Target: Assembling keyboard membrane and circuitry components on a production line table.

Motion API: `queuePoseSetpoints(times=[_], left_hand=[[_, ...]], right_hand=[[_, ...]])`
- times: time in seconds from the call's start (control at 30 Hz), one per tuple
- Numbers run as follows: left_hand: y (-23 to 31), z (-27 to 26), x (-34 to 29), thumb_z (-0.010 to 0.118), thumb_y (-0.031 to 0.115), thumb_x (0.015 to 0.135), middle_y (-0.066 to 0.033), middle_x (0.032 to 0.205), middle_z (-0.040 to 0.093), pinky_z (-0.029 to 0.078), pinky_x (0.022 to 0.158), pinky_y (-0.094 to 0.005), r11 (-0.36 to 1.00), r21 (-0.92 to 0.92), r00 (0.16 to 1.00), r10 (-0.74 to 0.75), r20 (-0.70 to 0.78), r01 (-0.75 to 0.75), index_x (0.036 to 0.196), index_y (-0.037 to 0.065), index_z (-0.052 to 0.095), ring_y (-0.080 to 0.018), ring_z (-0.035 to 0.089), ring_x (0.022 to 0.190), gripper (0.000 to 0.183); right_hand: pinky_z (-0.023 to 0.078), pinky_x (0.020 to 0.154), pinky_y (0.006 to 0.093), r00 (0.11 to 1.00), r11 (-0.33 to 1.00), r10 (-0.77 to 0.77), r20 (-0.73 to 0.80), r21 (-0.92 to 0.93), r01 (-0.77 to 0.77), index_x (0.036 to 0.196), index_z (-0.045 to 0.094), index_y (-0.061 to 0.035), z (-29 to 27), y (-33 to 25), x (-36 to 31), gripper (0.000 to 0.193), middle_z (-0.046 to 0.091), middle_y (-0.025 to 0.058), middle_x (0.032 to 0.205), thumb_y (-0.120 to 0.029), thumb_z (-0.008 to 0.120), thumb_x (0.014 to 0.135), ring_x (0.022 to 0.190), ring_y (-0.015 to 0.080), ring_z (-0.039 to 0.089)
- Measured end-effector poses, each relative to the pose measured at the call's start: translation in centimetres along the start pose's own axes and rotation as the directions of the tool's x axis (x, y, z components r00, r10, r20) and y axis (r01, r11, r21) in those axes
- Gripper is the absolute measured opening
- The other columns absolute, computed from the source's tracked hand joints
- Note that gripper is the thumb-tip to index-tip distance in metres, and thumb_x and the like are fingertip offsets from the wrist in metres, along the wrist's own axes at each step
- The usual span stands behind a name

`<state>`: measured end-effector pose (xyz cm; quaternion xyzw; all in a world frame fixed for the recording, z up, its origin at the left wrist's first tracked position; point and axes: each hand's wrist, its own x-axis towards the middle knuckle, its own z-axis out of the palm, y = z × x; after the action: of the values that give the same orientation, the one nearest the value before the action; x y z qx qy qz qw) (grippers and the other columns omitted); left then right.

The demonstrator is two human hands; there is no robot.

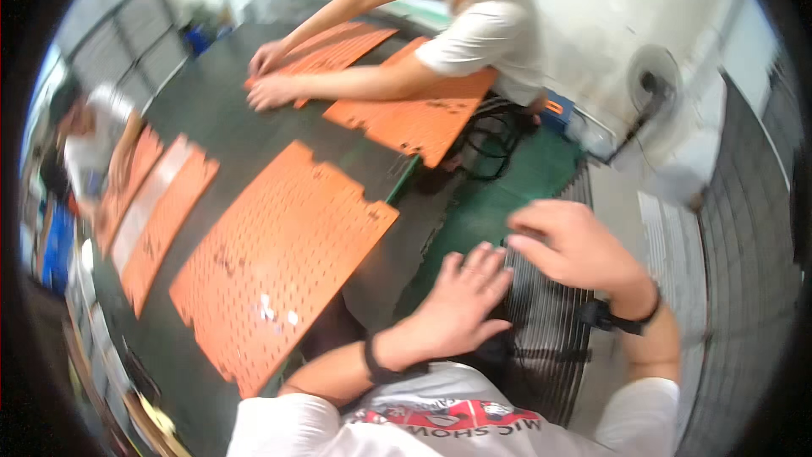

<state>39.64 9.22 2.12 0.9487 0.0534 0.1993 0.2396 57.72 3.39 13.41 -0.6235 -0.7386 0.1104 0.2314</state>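
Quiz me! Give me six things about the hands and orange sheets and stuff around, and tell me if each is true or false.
1. The left hand and right hand both have black bands at the wrist. True.
2. The nearest orange sheet lies on a dark table. True.
3. The left hand presses on that sheet. False: it is off the sheet, near the right hand.
4. A fan is on the picture's right side. True.
5. The left hand is a tight fist. False: it is spread open.
6. The person across the table wears long black sleeves. False: the white sleeves are short.
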Motion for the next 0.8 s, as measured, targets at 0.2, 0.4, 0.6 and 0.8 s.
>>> queuePoseSetpoints(times=[0.2, 0.4, 0.6, 0.8], left_hand=[[-1.6, -9.6, -13.5, 0.072, 0.019, 0.071, -0.0269, 0.137, 0.035, 0.027, 0.103, -0.0506, 0.736, 0.126, 0.737, -0.618, -0.275, 0.665, 0.126, -0.003, 0.044, -0.0445, 0.031, 0.129, 0.065], [2.0, -9.4, -29.6, 0.062, 0.013, 0.082, -0.0254, 0.143, 0.031, 0.023, 0.109, -0.0435, 0.177, 0.031, 0.162, -0.799, -0.579, 0.984, 0.135, -0.002, 0.036, -0.0396, 0.026, 0.134, 0.061], [0.2, -7.9, -29.2, 0.056, 0.027, 0.088, -0.0222, 0.144, 0.031, 0.024, 0.107, -0.0426, 0.197, 0.035, 0.177, -0.775, -0.607, 0.98, 0.138, -0.001, 0.034, -0.0371, 0.028, 0.132, 0.06], [-0.7, -7.7, -29.1, 0.051, 0.039, 0.089, -0.0227, 0.146, 0.027, 0.024, 0.107, -0.0467, 0.154, 0.163, 0.222, -0.76, -0.611, 0.975, 0.139, 0.0, 0.033, -0.0384, 0.028, 0.132, 0.065]], right_hand=[[0.047, 0.073, 0.0432, 0.989, 0.996, -0.093, -0.113, 0.001, 0.093, 0.094, 0.058, 0.0012, 11.9, 0.1, 10.6, 0.027, 0.058, 0.0185, 0.088, -0.023, 0.063, 0.082, 0.084, 0.037, 0.058], [0.046, 0.079, 0.0439, 0.969, 0.981, 0.093, -0.229, 0.187, -0.05, 0.103, 0.052, 0.0039, 19.2, 0.7, 10.3, 0.035, 0.054, 0.0229, 0.098, -0.022, 0.064, 0.082, 0.092, 0.0395, 0.055], [0.045, 0.081, 0.0445, 0.951, 0.937, 0.131, -0.279, 0.347, -0.027, 0.105, 0.05, 0.0019, 20.8, 2.7, 10.0, 0.033, 0.054, 0.0228, 0.101, -0.02, 0.061, 0.084, 0.094, 0.0404, 0.054], [0.05, 0.066, 0.033, 0.906, 0.552, 0.408, -0.114, 0.821, -0.146, 0.101, 0.05, 0.0026, 22.6, 4.3, 8.3, 0.023, 0.059, 0.0115, 0.088, -0.016, 0.057, 0.089, 0.074, 0.0204, 0.06]])
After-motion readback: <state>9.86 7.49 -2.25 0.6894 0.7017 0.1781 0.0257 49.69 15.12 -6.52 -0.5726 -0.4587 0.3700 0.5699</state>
